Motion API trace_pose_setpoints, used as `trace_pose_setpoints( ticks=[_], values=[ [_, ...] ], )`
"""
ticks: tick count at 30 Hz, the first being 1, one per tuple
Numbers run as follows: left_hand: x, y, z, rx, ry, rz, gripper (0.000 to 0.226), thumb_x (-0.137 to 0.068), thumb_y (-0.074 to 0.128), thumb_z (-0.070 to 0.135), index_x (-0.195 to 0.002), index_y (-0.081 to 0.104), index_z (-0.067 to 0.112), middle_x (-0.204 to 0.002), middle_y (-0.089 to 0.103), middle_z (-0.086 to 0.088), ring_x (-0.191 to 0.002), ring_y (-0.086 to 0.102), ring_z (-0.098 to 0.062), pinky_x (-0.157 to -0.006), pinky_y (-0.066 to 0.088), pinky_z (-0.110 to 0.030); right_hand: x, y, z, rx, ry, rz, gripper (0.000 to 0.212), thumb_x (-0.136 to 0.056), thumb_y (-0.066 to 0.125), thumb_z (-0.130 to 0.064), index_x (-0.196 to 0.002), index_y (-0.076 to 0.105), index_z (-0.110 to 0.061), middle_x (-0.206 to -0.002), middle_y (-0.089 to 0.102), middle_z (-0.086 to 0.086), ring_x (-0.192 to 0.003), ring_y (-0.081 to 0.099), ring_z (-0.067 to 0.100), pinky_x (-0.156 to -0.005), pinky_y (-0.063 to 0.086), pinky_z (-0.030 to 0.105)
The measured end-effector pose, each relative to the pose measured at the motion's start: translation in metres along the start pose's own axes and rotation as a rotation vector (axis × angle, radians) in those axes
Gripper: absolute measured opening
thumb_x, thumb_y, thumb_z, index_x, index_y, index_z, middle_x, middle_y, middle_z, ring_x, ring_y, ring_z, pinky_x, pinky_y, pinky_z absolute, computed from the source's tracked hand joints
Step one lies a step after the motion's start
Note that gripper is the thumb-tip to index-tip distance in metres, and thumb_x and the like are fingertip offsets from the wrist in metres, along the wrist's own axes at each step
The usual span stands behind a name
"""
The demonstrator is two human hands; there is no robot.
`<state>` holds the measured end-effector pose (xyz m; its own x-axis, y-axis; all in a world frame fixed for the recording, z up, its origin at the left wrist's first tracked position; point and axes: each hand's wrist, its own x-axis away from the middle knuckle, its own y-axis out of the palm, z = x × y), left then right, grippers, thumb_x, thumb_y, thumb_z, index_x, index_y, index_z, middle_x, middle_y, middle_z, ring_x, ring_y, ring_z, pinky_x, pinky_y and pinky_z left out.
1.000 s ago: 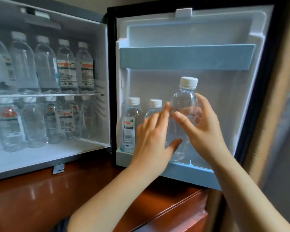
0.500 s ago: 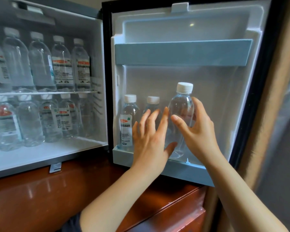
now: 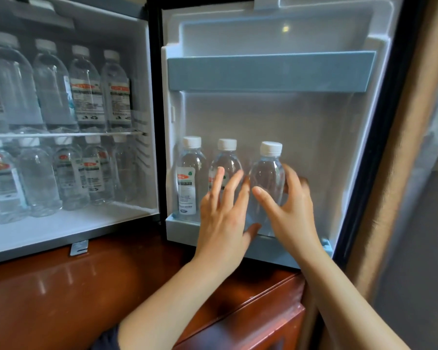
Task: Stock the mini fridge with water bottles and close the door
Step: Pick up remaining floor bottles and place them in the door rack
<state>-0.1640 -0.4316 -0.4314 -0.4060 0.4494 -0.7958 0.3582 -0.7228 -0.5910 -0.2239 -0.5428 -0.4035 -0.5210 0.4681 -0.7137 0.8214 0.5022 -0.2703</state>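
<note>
Right hand (image 3: 292, 215): thumb in front and fingers behind, curled round the third bottle (image 3: 267, 183), which stands upright in the lower door shelf (image 3: 276, 248). Its white cap sits above the fingertips. Left hand (image 3: 223, 213): fingers straight and spread, holding nothing, just left of the gripped bottle; contact with it cannot be confirmed. Behind the left fingers stands the middle bottle (image 3: 226, 157); left of them, a labelled bottle (image 3: 189, 178). The fridge compartment (image 3: 74, 228), well left of both hands, holds two rows of bottles.

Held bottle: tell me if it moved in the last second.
Yes, down. The held bottle in the right hand stood with its cap well above the two neighbouring bottles; now level with them.
</note>
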Motion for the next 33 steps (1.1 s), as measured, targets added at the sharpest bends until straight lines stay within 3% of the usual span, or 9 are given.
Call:
trace_pose_setpoints(
  ticks=[3,5,7,10,13,17,22,28,33],
  values=[
    [0.0,-0.003,-0.002,0.034,0.006,-0.032,0.08,-0.075,0.074,0.026,-0.141,0.031,0.012,-0.153,0.024,-0.004,-0.143,0.001,-0.022,-0.11,0.02,-0.042,0.002,0.001,-0.001,-0.013,0.033,0.012,0.057,-0.082,0.069,-0.031,-0.134,0.046,-0.026,-0.12,0.049,0.002,-0.101,0.039,-0.024,-0.087,0.028,-0.005],
    [0.002,-0.008,-0.003,0.091,0.024,-0.047,0.077,-0.078,0.071,0.024,-0.143,0.03,0.013,-0.154,0.02,-0.004,-0.144,-0.003,-0.018,-0.111,0.012,-0.036,0.005,0.001,-0.001,0.024,0.039,0.044,0.06,-0.081,0.069,-0.033,-0.134,0.044,-0.022,-0.119,0.048,0.002,-0.108,0.047,0.0,-0.097,0.038,0.015],
    [0.005,-0.015,-0.004,0.18,0.032,-0.053,0.071,-0.083,0.065,0.022,-0.144,0.029,0.018,-0.154,0.014,0.001,-0.144,-0.005,-0.011,-0.113,0.005,-0.029,0.009,0.0,-0.002,0.045,0.009,0.12,0.057,-0.081,0.07,-0.031,-0.13,0.043,-0.02,-0.11,0.047,-0.003,-0.101,0.049,0.015,-0.092,0.042,0.029],
    [0.011,-0.031,-0.009,0.271,0.024,-0.065,0.064,-0.087,0.059,0.025,-0.144,0.029,0.026,-0.152,0.014,0.009,-0.142,0.003,-0.003,-0.113,0.006,-0.02,0.015,-0.001,-0.012,-0.027,-0.078,0.19,0.038,-0.083,0.07,-0.025,-0.11,0.044,-0.028,-0.083,0.045,-0.008,-0.075,0.046,0.009,-0.072,0.042,0.023],
    [0.019,-0.05,-0.02,0.317,-0.019,-0.082,0.057,-0.089,0.057,0.026,-0.141,0.033,0.026,-0.147,0.027,0.012,-0.138,0.02,-0.001,-0.113,0.016,-0.019,0.019,0.003,-0.024,-0.037,-0.174,0.138,0.02,-0.084,0.069,-0.021,-0.096,0.052,-0.025,-0.071,0.049,-0.009,-0.062,0.045,0.01,-0.061,0.04,0.02],
    [0.037,-0.08,-0.047,0.349,-0.158,-0.188,0.043,-0.09,0.055,0.028,-0.131,0.044,0.03,-0.125,0.05,0.017,-0.116,0.043,0.008,-0.1,0.033,-0.01,0.03,0.025,-0.039,-0.06,-0.205,-0.033,0.008,-0.085,0.067,-0.021,-0.088,0.06,-0.022,-0.07,0.056,-0.011,-0.061,0.052,0.01,-0.061,0.043,0.02],
    [0.071,-0.124,-0.086,0.289,-0.294,-0.333,0.027,-0.09,0.055,0.028,-0.116,0.057,0.03,-0.103,0.062,0.015,-0.094,0.056,0.009,-0.076,0.038,0.001,0.05,0.068,-0.058,-0.076,-0.189,-0.395,0.005,-0.085,0.064,-0.025,-0.082,0.062,-0.026,-0.071,0.063,-0.009,-0.064,0.056,0.009,-0.068,0.052,0.037],
    [0.134,-0.181,-0.125,0.176,-0.528,-0.326,0.018,-0.09,0.054,0.03,-0.106,0.06,0.034,-0.096,0.064,0.017,-0.09,0.059,0.005,-0.078,0.045,-0.009,0.088,0.133,-0.088,-0.093,-0.23,-0.728,0.008,-0.084,0.063,-0.032,-0.079,0.058,-0.034,-0.07,0.06,-0.017,-0.065,0.055,0.005,-0.073,0.052,0.037],
    [0.202,-0.234,-0.149,0.081,-0.745,-0.244,0.017,-0.09,0.054,0.023,-0.104,0.061,0.031,-0.094,0.066,0.014,-0.088,0.062,0.002,-0.074,0.046,-0.005,0.135,0.192,-0.131,-0.187,-0.301,-0.935,0.009,-0.083,0.064,-0.032,-0.077,0.057,-0.032,-0.068,0.062,-0.016,-0.065,0.06,0.006,-0.076,0.054,0.039]
  ],
)
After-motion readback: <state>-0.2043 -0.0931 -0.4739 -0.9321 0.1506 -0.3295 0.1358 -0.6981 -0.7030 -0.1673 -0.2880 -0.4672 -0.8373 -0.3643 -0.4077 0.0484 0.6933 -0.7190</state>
